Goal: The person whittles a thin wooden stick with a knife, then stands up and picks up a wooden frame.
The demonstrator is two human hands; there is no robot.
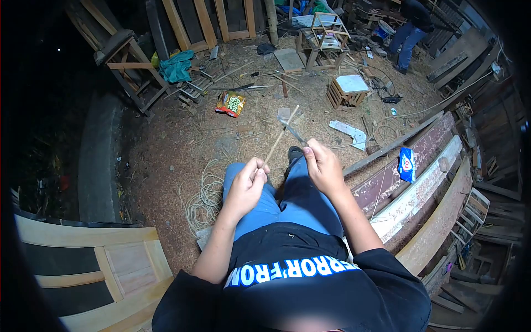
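Note:
My left hand (247, 188) is closed around the lower end of a thin, pale wooden stick (281, 135), which slants up and away from me. A knife (294, 131) with a narrow, curved grey blade is gripped in my right hand (323, 166); its handle is hidden by my fingers. The blade crosses the stick near its upper part and seems to touch it. Both hands are above my lap, in front of my knees.
A coil of pale cord (202, 196) lies left of my legs. Planks (412, 205) with a blue packet (406, 164) are at my right. Ahead are an orange snack bag (230, 104), a slatted wooden stool (348, 91) and a person (410, 36) at the back right.

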